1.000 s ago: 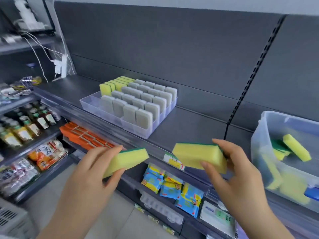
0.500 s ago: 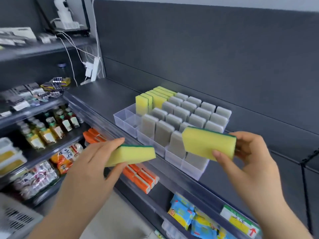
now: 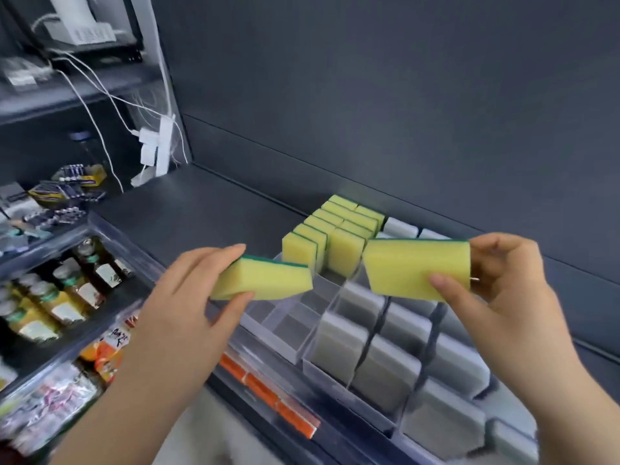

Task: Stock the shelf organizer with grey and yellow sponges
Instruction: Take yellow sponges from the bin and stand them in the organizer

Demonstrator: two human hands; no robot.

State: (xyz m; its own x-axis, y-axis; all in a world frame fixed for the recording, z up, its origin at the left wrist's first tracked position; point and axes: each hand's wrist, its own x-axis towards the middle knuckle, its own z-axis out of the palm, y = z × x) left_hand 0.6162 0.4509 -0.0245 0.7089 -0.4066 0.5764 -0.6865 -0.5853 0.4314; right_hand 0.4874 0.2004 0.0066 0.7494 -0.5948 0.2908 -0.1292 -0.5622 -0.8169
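Observation:
My left hand (image 3: pixel 181 307) grips a yellow sponge with a green backing (image 3: pixel 265 280), held flat over the left front slots of the clear shelf organizer (image 3: pixel 285 340). My right hand (image 3: pixel 503 297) pinches a second yellow sponge (image 3: pixel 416 266) by its right end, above the organizer's middle rows. Several yellow sponges (image 3: pixel 335 236) stand upright in the organizer's two left rows at the back. Several grey sponges (image 3: pixel 389 367) fill the rows to the right. The front slots of the left rows show no sponges.
The organizer sits on a dark grey shelf (image 3: pixel 208 209) against a dark back panel. White cables and a power strip (image 3: pixel 157 146) hang at the left corner. Bottles (image 3: pixel 63 297) and orange packets (image 3: pixel 268 394) fill the lower shelves.
The view has shifted closer to the organizer. Both hands have carried their sponges forward and up, so they now hover directly over the organizer's slots.

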